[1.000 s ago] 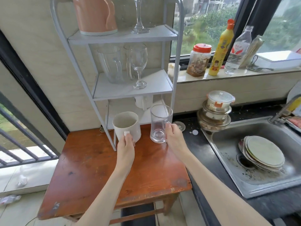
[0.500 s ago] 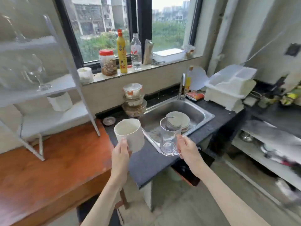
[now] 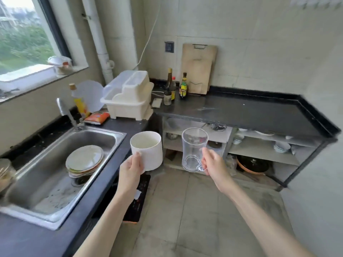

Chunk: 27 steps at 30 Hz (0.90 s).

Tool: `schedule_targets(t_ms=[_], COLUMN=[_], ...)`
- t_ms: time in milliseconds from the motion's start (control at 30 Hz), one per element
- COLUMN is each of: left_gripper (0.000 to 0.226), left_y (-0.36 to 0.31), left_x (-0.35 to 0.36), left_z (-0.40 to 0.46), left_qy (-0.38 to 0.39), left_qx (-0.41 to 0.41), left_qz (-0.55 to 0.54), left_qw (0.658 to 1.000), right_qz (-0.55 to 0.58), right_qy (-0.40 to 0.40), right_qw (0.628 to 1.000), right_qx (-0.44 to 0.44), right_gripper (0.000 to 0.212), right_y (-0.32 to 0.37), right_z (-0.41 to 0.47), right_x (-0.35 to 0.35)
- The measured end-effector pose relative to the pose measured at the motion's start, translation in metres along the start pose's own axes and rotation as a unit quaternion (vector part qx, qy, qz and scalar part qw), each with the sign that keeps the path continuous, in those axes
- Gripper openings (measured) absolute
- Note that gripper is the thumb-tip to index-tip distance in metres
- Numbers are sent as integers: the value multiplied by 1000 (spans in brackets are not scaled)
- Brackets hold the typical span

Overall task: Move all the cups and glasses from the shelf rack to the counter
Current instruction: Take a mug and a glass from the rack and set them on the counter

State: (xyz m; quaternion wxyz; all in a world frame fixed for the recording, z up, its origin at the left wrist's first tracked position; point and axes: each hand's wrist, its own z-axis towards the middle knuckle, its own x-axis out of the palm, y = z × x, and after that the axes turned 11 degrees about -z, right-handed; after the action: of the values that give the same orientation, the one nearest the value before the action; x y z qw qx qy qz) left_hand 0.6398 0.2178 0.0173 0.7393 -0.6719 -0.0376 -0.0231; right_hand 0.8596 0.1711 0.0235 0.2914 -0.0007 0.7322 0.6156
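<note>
Both cups held upright in mid-air: left hand (image 3: 130, 170) closed on white mug (image 3: 146, 152), right hand (image 3: 213, 165) apparently pinching glass mug (image 3: 193, 149) handle; dark bench (image 3: 250, 114) lies ahead, nearer the right

One head-worn view, looking forward and down into a kitchen corner

The wide-angle camera sits above both forearms, close to the left hand (image 3: 132, 168) and right hand (image 3: 213, 166) held out mid-frame. It faces the far black counter (image 3: 250, 113); the sink (image 3: 61, 164) fills the left edge, floor tiles the bottom. No second view overlaps it.
</note>
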Motion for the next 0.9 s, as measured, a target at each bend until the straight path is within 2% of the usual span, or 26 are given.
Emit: schedule_targets(t_ms=[200, 400, 633, 900], left_gripper=[42, 39, 38, 37], left_y=[15, 24, 60, 99], left_x=[110, 212, 324, 461], left_z=[90, 177, 233, 304], left_qy=[98, 149, 227, 280], left_qx=[-13, -30, -91, -84], left_qz=[-12, -3, 17, 42], left_qw=[995, 988, 970, 956], right_qz=[23, 103, 108, 120], right_qy=[-73, -97, -139, -150], right_qw=[996, 987, 977, 969], right_qx=[49, 75, 120, 153], right_gripper=[36, 41, 36, 30], right_y=[-22, -32, -65, -118], right_z=[100, 185, 262, 395], right_x=[-67, -129, -188, -268])
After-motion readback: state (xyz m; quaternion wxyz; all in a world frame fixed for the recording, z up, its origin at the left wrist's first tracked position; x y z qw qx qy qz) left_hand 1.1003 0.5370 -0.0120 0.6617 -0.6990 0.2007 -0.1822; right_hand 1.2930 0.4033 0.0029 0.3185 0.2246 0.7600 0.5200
